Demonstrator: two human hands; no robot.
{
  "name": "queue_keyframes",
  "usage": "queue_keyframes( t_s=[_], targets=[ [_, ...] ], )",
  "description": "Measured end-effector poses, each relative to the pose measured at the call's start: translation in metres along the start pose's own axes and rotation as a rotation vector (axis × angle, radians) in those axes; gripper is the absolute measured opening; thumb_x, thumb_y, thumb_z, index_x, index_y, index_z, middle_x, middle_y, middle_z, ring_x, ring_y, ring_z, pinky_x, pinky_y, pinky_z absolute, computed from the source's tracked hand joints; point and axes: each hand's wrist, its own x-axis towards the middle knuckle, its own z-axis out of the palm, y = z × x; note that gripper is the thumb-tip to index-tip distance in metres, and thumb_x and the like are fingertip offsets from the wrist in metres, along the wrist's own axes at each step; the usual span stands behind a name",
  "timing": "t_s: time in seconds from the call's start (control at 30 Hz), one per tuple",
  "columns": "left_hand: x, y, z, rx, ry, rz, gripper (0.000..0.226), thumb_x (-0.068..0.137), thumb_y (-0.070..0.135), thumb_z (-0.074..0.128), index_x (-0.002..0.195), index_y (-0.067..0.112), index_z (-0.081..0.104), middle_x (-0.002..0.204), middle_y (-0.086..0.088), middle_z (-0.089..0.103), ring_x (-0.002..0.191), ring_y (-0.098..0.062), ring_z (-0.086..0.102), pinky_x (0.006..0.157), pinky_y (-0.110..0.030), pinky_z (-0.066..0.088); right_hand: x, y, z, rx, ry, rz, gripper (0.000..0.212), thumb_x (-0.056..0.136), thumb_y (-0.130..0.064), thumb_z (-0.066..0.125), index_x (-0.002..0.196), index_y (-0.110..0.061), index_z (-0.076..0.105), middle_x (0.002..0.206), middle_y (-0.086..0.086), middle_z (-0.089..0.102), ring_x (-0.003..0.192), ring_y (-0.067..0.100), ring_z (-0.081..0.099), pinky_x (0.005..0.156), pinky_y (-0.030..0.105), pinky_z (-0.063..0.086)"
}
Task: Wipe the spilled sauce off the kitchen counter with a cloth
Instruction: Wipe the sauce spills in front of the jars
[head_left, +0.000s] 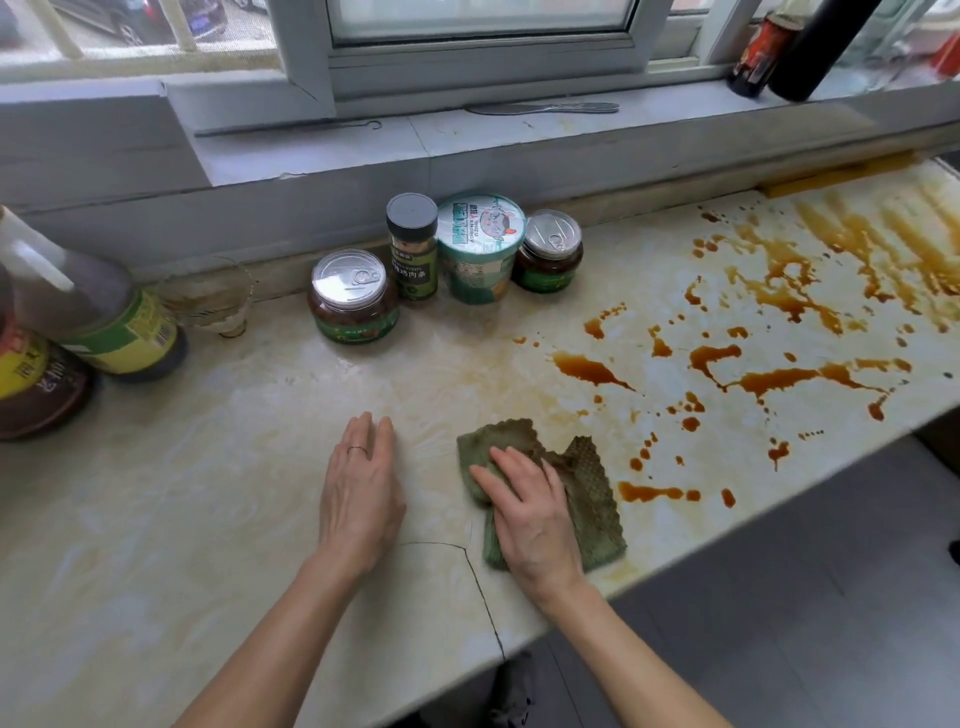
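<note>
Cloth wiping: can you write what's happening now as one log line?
right hand: flat on green cloth | left hand: flat on counter | sauce: puddles right of cloth

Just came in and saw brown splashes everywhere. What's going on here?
A person is cleaning up spilled sauce. The right hand presses a green cloth flat on the counter, and the left hand rests flat beside it. Most of the brown sauce lies to the right of the cloth, not yet wiped.

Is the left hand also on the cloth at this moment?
No: the left hand rests flat on the bare counter, apart from the green cloth, which only the right hand presses.
</note>
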Motion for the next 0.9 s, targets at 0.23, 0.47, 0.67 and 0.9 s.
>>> queue_keyframes(
  t_s=[0.23, 0.47, 0.67, 0.9],
  targets=[
    [-0.017, 0.044, 0.025, 0.032, -0.048, 0.002, 0.064, 0.084, -0.001, 0.042, 0.145, 0.007, 0.025, 0.152, -0.020, 0.022, 0.139, -0.034, 0.023, 0.113, -0.040, 0.027, -0.032, 0.044, -0.018, -0.018, -0.121, -0.332, 0.047, 0.089, -0.016, 0.052, 0.134, -0.027, 0.058, 0.144, 0.002, 0.052, 0.135, 0.020, 0.044, 0.113, 0.042, 0.030],
    [-0.040, 0.063, 0.044, 0.069, -0.032, -0.064, 0.062, 0.083, -0.003, 0.044, 0.143, 0.004, 0.029, 0.151, -0.021, 0.025, 0.138, -0.036, 0.025, 0.112, -0.042, 0.029, -0.025, 0.067, -0.039, -0.005, -0.147, -0.162, 0.042, 0.092, -0.028, 0.047, 0.133, -0.027, 0.057, 0.145, 0.001, 0.049, 0.136, 0.021, 0.042, 0.111, 0.046, 0.031],
    [-0.041, 0.063, 0.048, 0.099, -0.010, -0.069, 0.063, 0.085, -0.002, 0.040, 0.145, 0.009, 0.025, 0.155, -0.014, 0.018, 0.143, -0.028, 0.016, 0.115, -0.036, 0.020, -0.049, 0.050, -0.034, -0.062, -0.216, -0.322, 0.054, 0.090, -0.041, 0.051, 0.142, -0.026, 0.047, 0.152, 0.007, 0.040, 0.143, 0.024, 0.032, 0.116, 0.050, 0.022],
    [-0.044, 0.064, 0.046, 0.105, 0.002, -0.053, 0.063, 0.089, 0.000, 0.039, 0.148, 0.010, 0.019, 0.157, -0.011, 0.012, 0.144, -0.025, 0.011, 0.116, -0.033, 0.014, -0.047, 0.118, -0.060, -0.181, -0.252, -0.599, 0.055, 0.094, -0.049, 0.046, 0.145, -0.029, 0.043, 0.153, 0.004, 0.039, 0.142, 0.021, 0.035, 0.116, 0.045, 0.024]
  ],
)
